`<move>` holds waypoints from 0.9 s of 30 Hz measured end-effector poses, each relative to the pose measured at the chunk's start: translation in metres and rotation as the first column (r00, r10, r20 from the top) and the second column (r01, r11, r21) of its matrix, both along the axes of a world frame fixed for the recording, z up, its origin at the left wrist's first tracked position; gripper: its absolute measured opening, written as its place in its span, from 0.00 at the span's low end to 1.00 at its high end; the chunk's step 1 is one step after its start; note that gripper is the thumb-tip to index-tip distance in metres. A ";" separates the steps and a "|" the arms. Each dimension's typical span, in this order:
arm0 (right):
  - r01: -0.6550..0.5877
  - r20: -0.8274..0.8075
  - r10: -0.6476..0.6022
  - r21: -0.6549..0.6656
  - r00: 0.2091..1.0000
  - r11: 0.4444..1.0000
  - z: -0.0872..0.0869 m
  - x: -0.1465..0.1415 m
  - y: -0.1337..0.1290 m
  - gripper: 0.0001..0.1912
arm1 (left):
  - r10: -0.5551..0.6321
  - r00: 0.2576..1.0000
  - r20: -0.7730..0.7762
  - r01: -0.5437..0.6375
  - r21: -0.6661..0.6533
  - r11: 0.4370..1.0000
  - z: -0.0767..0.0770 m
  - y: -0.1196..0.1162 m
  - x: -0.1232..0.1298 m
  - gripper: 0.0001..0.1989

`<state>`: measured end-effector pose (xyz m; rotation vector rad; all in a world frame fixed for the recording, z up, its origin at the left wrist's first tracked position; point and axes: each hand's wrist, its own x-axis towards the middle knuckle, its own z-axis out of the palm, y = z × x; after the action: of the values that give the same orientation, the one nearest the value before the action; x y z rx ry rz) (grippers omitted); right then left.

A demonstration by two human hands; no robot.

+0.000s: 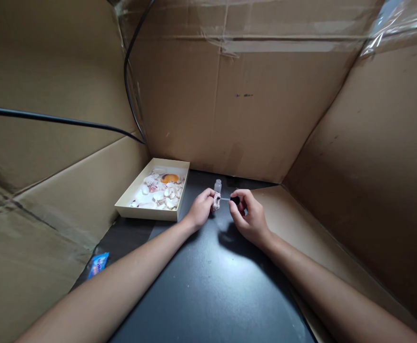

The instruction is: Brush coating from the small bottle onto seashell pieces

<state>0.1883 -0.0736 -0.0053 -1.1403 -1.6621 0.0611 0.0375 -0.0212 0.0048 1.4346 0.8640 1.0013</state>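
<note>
My left hand [203,209] is closed, its fingertips pinching a small, rough, whitish-brown piece that looks like a seashell [216,202]. In my right hand [248,215], the fingers are closed round a black cap [234,200] with a thin pale applicator stem [224,199]. The stem points left, and its tip is at or very near the shell; contact is too small to tell. Just behind the shell stands a small clear bottle [218,185] with its neck uncapped. Part of its base is hidden by the shell and fingers.
To the left, a shallow cream box [147,214] holds several pale shells and an orange one [169,178]. A blue packet [98,265] lies by the left arm. Cardboard walls [208,109] surround the black table [204,286]. A black cable [65,120] crosses the upper left.
</note>
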 end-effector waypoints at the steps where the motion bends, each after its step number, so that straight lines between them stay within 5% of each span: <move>1: -0.006 0.010 0.006 -0.008 1.000 1.000 0.000 0.000 0.000 0.07 | -0.002 1.000 0.001 0.002 0.000 1.000 0.000 0.000 0.000 0.04; 27: -0.060 0.072 0.059 0.017 0.996 0.998 0.005 -0.001 -0.003 0.06 | -0.041 0.996 0.077 0.044 -0.035 0.998 -0.001 0.002 -0.003 0.02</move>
<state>0.1873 -0.0764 -0.0001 -1.0900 -1.7561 0.0431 0.0347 -0.0188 0.0035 1.3695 0.7899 0.9969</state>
